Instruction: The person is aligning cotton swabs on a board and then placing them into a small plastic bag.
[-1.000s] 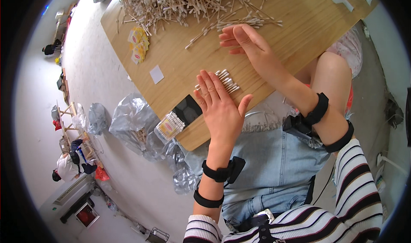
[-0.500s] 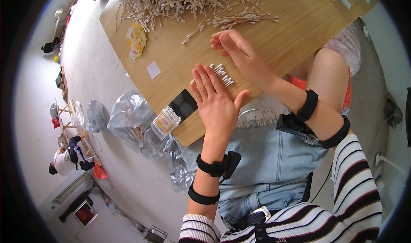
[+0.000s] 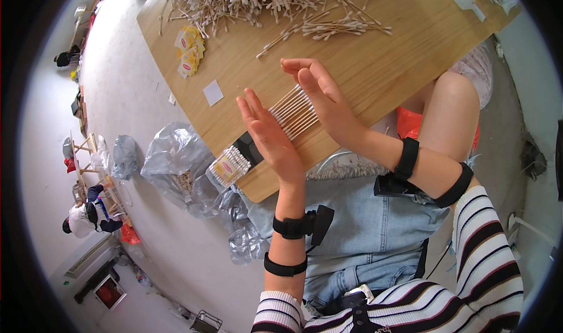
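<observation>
A row of cotton swabs (image 3: 294,113) lies side by side on the wooden table (image 3: 234,69), between my two hands. My left hand (image 3: 270,136) stands on edge at the row's left ends, fingers stretched out. At the other ends, my right hand (image 3: 328,98) is also on edge, its fingers extended and slightly bent, close to the tips. Partly behind my left hand lies a dark flat piece (image 3: 248,149). Beside it, at the table's corner, is a clear pack of cotton swabs (image 3: 230,165) with a yellow label.
A big heap of loose swabs (image 3: 252,4) covers the far table, with a smaller bunch (image 3: 346,26) nearer. Yellow printed cards (image 3: 189,51) and a white card (image 3: 213,93) lie at left. Clear plastic bags (image 3: 176,157) sit beyond the left edge. Two people are in the background.
My left hand has turned from lying flat over the swabs to standing on edge and shifted left. My right hand has come down to the row's right ends. The swab row is now exposed.
</observation>
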{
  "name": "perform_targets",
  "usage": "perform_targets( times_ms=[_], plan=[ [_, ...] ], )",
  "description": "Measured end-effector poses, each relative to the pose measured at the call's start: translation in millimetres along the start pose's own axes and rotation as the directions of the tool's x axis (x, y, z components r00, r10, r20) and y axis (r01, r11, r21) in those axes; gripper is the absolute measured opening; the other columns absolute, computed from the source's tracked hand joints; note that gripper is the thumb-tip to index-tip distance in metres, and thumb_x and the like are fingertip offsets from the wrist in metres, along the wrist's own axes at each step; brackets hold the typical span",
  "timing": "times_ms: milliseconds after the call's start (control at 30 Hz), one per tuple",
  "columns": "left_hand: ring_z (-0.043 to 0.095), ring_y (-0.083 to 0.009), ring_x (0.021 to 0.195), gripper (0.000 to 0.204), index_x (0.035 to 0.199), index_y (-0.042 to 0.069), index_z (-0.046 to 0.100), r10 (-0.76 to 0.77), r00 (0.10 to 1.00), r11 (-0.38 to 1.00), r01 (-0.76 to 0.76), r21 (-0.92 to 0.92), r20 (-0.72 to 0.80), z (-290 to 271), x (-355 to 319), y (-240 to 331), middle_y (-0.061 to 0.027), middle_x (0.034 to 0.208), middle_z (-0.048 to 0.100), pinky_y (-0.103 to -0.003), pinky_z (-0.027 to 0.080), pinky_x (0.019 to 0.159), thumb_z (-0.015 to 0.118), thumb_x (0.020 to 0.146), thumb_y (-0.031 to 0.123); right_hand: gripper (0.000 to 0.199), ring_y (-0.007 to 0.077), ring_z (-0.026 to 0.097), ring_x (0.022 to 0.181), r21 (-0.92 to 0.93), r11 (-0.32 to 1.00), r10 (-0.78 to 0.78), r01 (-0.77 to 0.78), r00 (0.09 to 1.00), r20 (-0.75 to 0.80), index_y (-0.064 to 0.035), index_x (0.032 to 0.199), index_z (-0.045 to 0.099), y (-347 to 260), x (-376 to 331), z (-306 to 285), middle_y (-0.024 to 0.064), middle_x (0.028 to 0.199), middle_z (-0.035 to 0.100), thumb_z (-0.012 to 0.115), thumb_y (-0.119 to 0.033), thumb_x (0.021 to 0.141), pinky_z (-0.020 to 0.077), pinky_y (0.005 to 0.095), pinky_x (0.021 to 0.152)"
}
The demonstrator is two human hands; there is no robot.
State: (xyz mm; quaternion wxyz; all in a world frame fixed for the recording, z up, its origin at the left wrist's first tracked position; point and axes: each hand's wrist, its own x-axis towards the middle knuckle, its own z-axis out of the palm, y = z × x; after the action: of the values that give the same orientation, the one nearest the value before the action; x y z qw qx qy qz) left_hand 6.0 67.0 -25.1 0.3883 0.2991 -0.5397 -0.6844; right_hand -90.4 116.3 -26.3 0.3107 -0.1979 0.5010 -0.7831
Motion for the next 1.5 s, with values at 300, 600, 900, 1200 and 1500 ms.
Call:
perform_targets(
  times_ms=[300, 600, 900, 1200, 1500],
  plan=[
    [0.021, -0.0224, 0.148, 0.074, 0.154, 0.003, 0.016, -0.035, 0.993, 0.989, 0.019, -0.145, -0.112, -2.0, 9.9, 6.3, -0.0161, 0.157, 0.027, -0.036, 0.013, 0.121, 0.031, 0.103, 0.055, 0.057, 0.0142, 0.046, 0.124, 0.054, 0.995, 0.079, -0.081, 0.996, 0.048, -0.0009, 0.126, 0.052, -1.6, 11.5, -10.1, 0.0076, 0.124, 0.055, 0.042, -0.052, 0.102, 0.0341, 0.0290, 0.108],
    [0.012, -0.0258, 0.151, 0.077, 0.156, 0.004, 0.012, 0.037, 0.999, 0.972, -0.035, 0.233, -0.005, -0.1, -15.6, 8.6, -0.0147, 0.161, 0.020, -0.040, 0.004, 0.121, 0.027, 0.103, 0.058, 0.064, 0.0203, 0.040, 0.137, 0.087, 0.990, 0.103, -0.108, 0.992, 0.068, 0.0010, 0.134, 0.045, -13.3, -3.4, -15.2, 0.0139, 0.138, 0.050, 0.037, -0.054, 0.102, 0.0259, 0.0350, 0.117],
    [0.011, -0.0248, 0.151, 0.078, 0.156, 0.005, 0.013, 0.009, 0.999, 0.996, -0.006, 0.089, -0.032, 6.5, -15.6, 3.9, -0.0144, 0.161, 0.018, -0.040, 0.004, 0.121, 0.028, 0.102, 0.060, 0.063, 0.0164, 0.045, 0.128, 0.073, 0.993, 0.083, -0.087, 0.994, 0.067, -0.0007, 0.126, 0.053, -4.2, -8.0, -11.0, 0.0075, 0.126, 0.054, 0.038, -0.057, 0.101, 0.0304, 0.0304, 0.111],
    [0.008, -0.0282, 0.151, 0.085, 0.155, -0.001, 0.011, 0.111, 0.959, 0.640, -0.268, 0.720, 0.259, -8.0, -22.5, 15.3, -0.0179, 0.162, 0.014, -0.045, 0.003, 0.121, 0.042, 0.099, 0.054, 0.010, 0.0226, 0.061, 0.089, -0.642, 0.733, 0.099, 0.224, 0.899, 0.426, -0.0057, 0.092, 0.065, -42.1, 21.4, -47.6, 0.0102, 0.091, 0.061, 0.066, -0.011, 0.085, 0.0497, 0.0342, 0.077],
    [0.008, -0.0357, 0.150, 0.109, 0.150, -0.013, 0.007, -0.067, 0.885, 0.090, -0.454, 0.886, 0.460, -8.9, -34.2, -4.1, -0.0242, 0.160, 0.013, -0.049, 0.009, 0.120, 0.053, 0.088, 0.064, 0.007, 0.0270, 0.056, 0.082, -0.709, 0.534, 0.061, 0.460, 0.816, 0.575, -0.0046, 0.082, 0.063, -34.0, 12.7, -49.9, 0.0096, 0.086, 0.054, 0.068, -0.003, 0.077, 0.0460, 0.0369, 0.070]
  ],
)
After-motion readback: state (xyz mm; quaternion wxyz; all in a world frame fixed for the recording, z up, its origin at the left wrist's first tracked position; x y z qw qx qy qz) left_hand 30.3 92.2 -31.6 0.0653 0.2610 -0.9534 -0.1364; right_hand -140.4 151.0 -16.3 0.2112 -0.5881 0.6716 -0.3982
